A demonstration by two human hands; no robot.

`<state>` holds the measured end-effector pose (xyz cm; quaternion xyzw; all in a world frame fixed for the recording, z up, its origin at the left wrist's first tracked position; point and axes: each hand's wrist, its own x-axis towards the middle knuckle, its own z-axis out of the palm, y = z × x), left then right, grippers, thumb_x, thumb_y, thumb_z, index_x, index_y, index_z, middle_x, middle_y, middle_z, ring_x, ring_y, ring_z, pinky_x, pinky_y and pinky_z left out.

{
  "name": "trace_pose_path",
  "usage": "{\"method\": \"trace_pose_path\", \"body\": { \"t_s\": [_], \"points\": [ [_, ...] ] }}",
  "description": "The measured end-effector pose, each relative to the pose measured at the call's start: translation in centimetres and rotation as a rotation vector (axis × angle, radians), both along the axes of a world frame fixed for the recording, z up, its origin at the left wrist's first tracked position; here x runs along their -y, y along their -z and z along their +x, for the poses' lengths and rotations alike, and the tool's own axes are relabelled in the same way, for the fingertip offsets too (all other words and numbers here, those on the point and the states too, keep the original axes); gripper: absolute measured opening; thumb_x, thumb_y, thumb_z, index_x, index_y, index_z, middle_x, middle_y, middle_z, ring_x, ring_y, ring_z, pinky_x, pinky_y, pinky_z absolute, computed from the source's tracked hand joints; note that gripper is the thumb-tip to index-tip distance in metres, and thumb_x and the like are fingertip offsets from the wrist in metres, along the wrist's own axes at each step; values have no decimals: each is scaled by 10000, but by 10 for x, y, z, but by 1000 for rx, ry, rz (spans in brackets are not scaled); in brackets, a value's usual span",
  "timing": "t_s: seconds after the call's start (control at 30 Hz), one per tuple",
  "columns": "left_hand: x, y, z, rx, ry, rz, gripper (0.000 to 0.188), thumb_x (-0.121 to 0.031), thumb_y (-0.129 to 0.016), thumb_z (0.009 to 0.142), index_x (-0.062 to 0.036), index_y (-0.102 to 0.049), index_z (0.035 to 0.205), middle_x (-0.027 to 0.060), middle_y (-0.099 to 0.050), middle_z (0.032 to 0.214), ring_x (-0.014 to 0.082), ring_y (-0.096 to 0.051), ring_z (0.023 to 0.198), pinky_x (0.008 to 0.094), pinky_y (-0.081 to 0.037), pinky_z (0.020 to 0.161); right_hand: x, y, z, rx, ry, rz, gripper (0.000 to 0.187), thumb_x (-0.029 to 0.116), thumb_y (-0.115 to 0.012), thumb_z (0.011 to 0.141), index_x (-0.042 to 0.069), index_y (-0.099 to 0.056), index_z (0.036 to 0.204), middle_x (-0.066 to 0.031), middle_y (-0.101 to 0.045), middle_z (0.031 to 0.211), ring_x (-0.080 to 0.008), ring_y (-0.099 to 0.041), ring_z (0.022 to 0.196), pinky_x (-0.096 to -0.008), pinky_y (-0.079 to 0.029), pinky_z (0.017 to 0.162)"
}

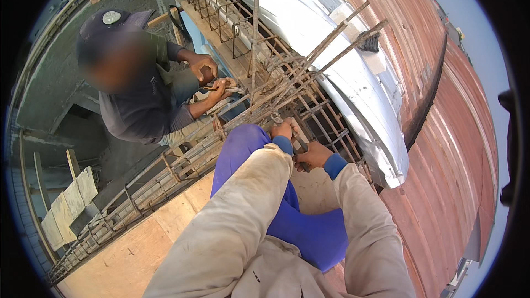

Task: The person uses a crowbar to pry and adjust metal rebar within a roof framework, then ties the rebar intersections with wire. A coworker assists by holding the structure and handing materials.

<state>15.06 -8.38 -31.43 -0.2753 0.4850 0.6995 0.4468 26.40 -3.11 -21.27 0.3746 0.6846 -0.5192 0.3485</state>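
My left hand (pixel 284 129) is closed around the upper part of a pair of dark metal pincers (pixel 301 145), beside the joint where several reinforcing bars cross. Lower and to the right, my right hand (pixel 313 156) wraps round the handles of the same tool. The pincers' head lies against the rusty rebar cage (pixel 326 118), just past my left fingers. What the jaws touch is too small to make out. Both my arms wear beige sleeves with blue cuffs, and my blue-trousered knee (pixel 243 140) is beside the left hand.
A co-worker in a cap and dark top (pixel 138 99) sits across the bars at left, gripping a hand tool (pixel 223 89). Bare bar ends (pixel 359 14) jut up near my hands. Crumpled silver sheeting (pixel 364 110) and a red corrugated roof (pixel 452 149) lie right; plywood (pixel 132 248) lies lower left.
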Motion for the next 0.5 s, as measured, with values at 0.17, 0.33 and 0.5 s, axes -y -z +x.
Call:
{"method": "trace_pose_path", "body": {
  "t_s": [0.17,0.33,0.5],
  "points": [
    [-16,-12,-1,106,-135,62,255,-259,-720,936,-39,-625,848,90,-650,699,223,-626,584,379,-536,517,17,1,17,-319,-539,1300,572,319,-688,893,22,-522,1353,-100,-694,1022,-303,-684,851,-415,-561,769],
    [6,-2,-6,-220,362,-272,361,-347,-662,973,-4,-683,862,127,-711,828,212,-662,625,353,-536,540,-7,30,24,-154,247,44,410,369,-662,974,73,-621,1256,-82,-708,928,-244,-707,791,-420,-574,669],
    [13,12,-2,-23,63,35,308,-298,-664,958,8,-663,924,112,-695,805,231,-654,616,345,-501,533,9,36,23,-80,404,-360,422,417,-676,971,26,-666,1130,-104,-721,934,-230,-715,865,-422,-600,742]
  ]
}}
